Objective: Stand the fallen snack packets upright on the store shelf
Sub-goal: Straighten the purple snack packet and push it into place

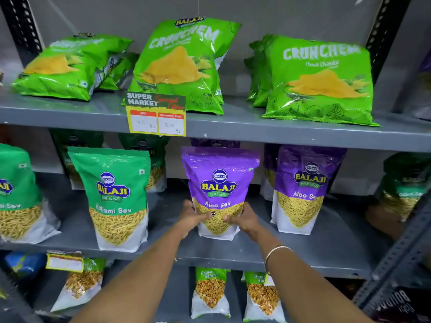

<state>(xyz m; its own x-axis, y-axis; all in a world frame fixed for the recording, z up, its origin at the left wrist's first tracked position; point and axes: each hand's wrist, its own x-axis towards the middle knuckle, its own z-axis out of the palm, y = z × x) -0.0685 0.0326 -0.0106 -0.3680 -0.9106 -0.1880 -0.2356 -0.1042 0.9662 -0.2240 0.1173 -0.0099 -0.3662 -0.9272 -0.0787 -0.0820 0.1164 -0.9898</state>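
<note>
A purple Aloo Sev packet (219, 183) stands upright on the middle grey shelf (303, 252). My left hand (192, 216) grips its lower left side and my right hand (242, 220) grips its lower right side, thumbs across the front. A second purple Aloo Sev packet (305, 183) stands upright to its right. On its left stands a green Ratlami Sev packet (114, 194). On the top shelf a green Crunchem bag (70, 66) lies tipped back at the left, while two more Crunchem bags (182, 64) (321, 78) lean nearly upright.
A yellow price tag (156, 115) hangs on the top shelf's front edge. More packets stand behind the front row on the middle shelf. Chana packets (210, 292) fill the bottom shelf. A perforated metal upright (396, 252) runs along the right side.
</note>
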